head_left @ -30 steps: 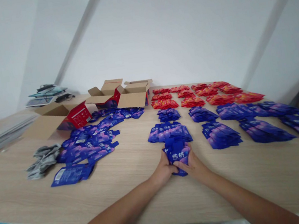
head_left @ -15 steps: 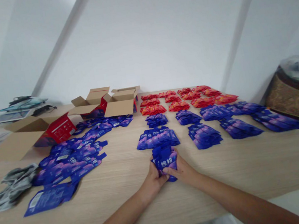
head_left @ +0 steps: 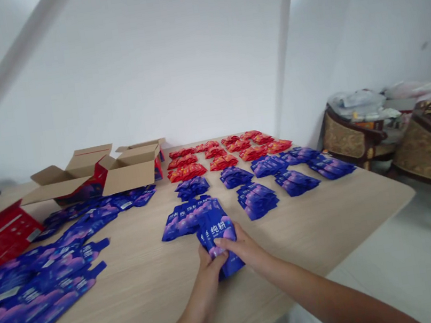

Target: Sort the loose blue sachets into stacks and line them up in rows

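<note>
Between my two hands is a small stack of blue pouches (head_left: pixel 218 231) with white lettering and purple round shapes. My left hand (head_left: pixel 210 264) is closed on their left side, thumb across the front. On the right edge my right hand (head_left: pixel 240 243) grips the same stack, its thumb also pressed on the front. Just behind lies a fanned bundle of blue pouches (head_left: pixel 179 221), which the held stack partly overlaps in view; whether they touch I cannot tell. To the right of it sits another bundle of blue pouches (head_left: pixel 257 200) on the table.
Red pouches (head_left: pixel 187 173) lie in rows at the back, near the wall. Loose blue pouches (head_left: pixel 55 280) spread over the table's left side. Open cardboard boxes (head_left: pixel 130 175) stand behind them. Past the table's right edge are patterned chairs (head_left: pixel 343 134) with plastic bags on them.
My view has swung to the right, bringing more chairs and floor into sight. Both hands keep hold of the pouch stack, which now shows more of its front and tilts slightly.
</note>
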Available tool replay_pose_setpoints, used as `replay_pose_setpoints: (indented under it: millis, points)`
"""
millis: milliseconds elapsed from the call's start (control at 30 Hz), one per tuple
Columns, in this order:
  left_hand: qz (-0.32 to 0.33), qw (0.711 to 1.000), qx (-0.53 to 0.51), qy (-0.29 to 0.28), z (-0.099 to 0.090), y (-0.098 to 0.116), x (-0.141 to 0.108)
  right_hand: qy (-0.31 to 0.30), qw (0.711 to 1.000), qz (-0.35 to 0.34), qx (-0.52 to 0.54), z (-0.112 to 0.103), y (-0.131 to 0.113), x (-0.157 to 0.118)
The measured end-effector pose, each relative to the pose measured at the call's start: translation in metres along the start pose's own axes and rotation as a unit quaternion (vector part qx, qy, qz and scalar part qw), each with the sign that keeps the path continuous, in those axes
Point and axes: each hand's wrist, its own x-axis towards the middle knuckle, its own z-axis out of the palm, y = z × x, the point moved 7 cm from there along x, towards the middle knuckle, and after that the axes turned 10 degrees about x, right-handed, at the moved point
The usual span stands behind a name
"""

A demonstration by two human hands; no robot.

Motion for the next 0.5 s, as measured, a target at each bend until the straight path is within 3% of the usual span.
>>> replay_pose_setpoints:
  millis: [267,367,500]
  points:
    - [-0.056,0.997,-0.043,-0.033,0.079,-0.013,-0.010,-0.009,0.998,0.054,-0.025,-0.053,-0.050,-0.030]
    - [-0.059,0.993,-0.064,-0.082,0.127,-0.013,-0.010,-0.011,0.996,0.073,-0.046,-0.093,-0.066,-0.039]
    - [-0.085,0.982,-0.086,-0.142,0.208,-0.014,-0.001,0.016,0.992,0.093,-0.084,-0.165,-0.097,-0.047]
